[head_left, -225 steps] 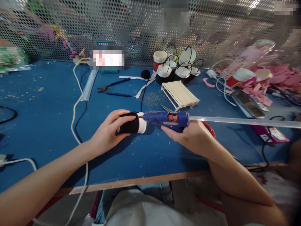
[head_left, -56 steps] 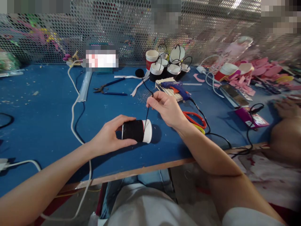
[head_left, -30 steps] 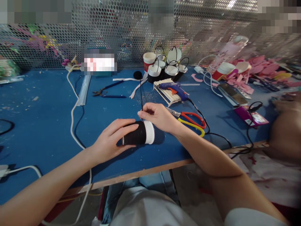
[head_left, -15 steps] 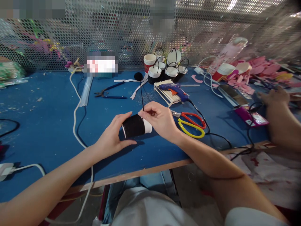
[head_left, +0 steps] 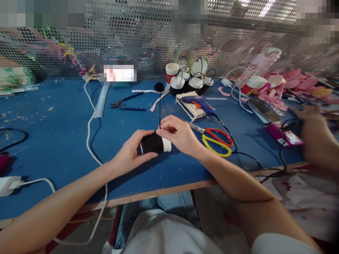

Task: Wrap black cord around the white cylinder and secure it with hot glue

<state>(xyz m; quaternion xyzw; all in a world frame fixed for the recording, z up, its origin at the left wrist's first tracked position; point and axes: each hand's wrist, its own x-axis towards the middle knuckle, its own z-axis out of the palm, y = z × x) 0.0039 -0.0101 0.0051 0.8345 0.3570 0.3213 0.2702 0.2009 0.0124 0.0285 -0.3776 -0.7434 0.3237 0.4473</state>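
A blue table (head_left: 66,137), its top scuffed and flecked with pale specks, spans the view from side to side and ends at its near side in a bare brown edge (head_left: 159,194). Along the table's far side rises a grey metal screen (head_left: 148,38) punched with rows of round holes, blurred colours showing through it and bright streaks of light (head_left: 267,7) gleaming high above the table's right half. Below the table's near side lies a dim grey floor (head_left: 212,211), its details lost in shadow.
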